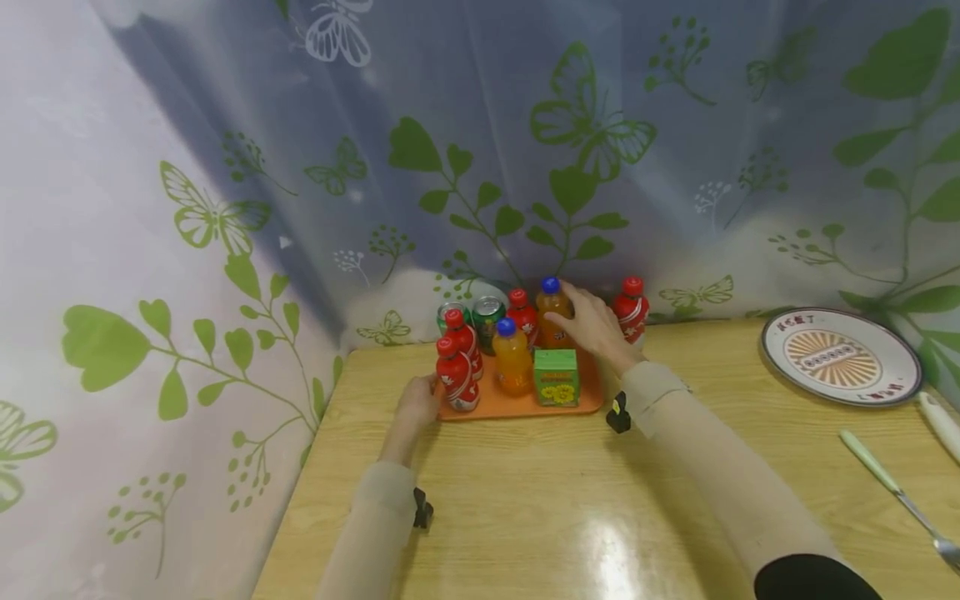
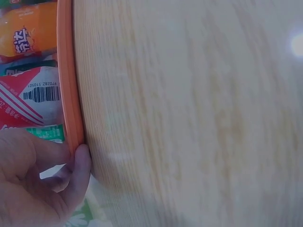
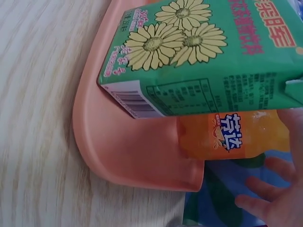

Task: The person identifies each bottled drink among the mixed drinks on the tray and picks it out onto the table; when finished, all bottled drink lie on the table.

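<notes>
An orange tray (image 1: pixel 517 408) on the table carries several red-capped red bottles (image 1: pixel 457 379), two green cans (image 1: pixel 488 321), two orange soda bottles and a green drink carton (image 1: pixel 557 379) with yellow flowers. My left hand (image 1: pixel 415 410) pinches the tray's left rim between thumb and finger. At the back right corner, my right hand (image 1: pixel 596 327) holds the rear orange soda bottle (image 3: pixel 232 135), its thumb on the near side and the other fingers spread loosely beyond. The front orange soda bottle (image 1: pixel 513 362) stands beside the carton. Both blue-capped bottles are upright.
Another red bottle (image 1: pixel 632 310) stands on the table right of the tray, behind my right wrist. Farther right lie a patterned plate (image 1: pixel 840 392), a fork with a green handle (image 1: pixel 870 460) and a white handle (image 1: pixel 939 423). A leaf-printed curtain (image 1: pixel 480 167) hangs along the back.
</notes>
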Demonstrator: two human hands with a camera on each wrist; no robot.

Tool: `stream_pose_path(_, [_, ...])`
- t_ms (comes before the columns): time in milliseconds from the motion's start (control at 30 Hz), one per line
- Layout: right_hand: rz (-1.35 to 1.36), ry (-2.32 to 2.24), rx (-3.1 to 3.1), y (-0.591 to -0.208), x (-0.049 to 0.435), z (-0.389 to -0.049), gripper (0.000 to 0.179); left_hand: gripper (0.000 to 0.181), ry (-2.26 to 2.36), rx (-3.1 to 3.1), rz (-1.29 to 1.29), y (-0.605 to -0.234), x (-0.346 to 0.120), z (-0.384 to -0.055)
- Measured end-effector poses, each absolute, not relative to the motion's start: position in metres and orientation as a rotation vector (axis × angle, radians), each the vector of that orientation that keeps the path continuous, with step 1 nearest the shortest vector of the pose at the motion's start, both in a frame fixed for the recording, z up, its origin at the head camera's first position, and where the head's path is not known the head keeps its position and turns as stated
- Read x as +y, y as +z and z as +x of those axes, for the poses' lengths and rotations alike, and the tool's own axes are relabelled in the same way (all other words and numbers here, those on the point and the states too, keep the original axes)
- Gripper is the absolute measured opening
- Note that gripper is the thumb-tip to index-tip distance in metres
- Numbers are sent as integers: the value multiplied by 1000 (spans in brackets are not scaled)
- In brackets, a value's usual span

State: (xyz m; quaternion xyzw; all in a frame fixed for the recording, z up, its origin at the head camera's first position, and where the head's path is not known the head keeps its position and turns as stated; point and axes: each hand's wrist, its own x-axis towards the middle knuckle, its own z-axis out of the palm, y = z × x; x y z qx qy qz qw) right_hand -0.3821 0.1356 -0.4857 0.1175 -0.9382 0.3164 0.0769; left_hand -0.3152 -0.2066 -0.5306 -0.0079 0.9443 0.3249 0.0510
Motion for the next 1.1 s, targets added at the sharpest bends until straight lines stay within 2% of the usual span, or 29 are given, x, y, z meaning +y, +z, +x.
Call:
stream_pose_path(433, [243, 1124, -2708, -487, 133, -378, 74, 36, 856, 2978, 38, -529, -204, -317])
stream_pose_path(633, [195, 1184, -2702, -488, 130, -373, 72, 40, 902, 2902, -32, -528, -204, -313])
stream_pose_path(1100, [169, 1335, -2549, -480, 131, -363, 64, 45, 904, 2934, -12, -526, -203, -310])
